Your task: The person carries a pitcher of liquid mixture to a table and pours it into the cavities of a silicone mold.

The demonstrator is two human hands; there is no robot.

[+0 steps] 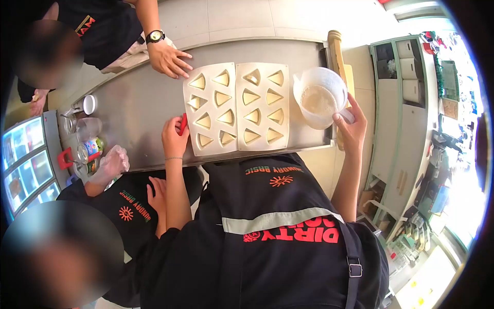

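Bare hands are working apart: the right hand (351,123) is gripping the handle of a jug (317,99), and the left hand (174,135) is closing on a red handle (183,124), whose far end is not showing clearly. Two moulds (209,88) are lying side by side between the hands, their wedge-shaped hollows facing up; whether these are holding anything is hard to tell. The red handle is sitting against the edge of the mould nearer the left hand. The jug, just beside the other mould, is carrying pale, frothy liquid, so moving it is likely calling for a firm, level grip. Whether it is resting on the table (135,98) is unclear.

Beyond the left hand, a co-worker's watch-wearing hand (170,57) is reaching close to the mould's far corner, narrowing the room there. To the left hand's left, another person's gloved hand (116,161) is hovering near cans (91,147).
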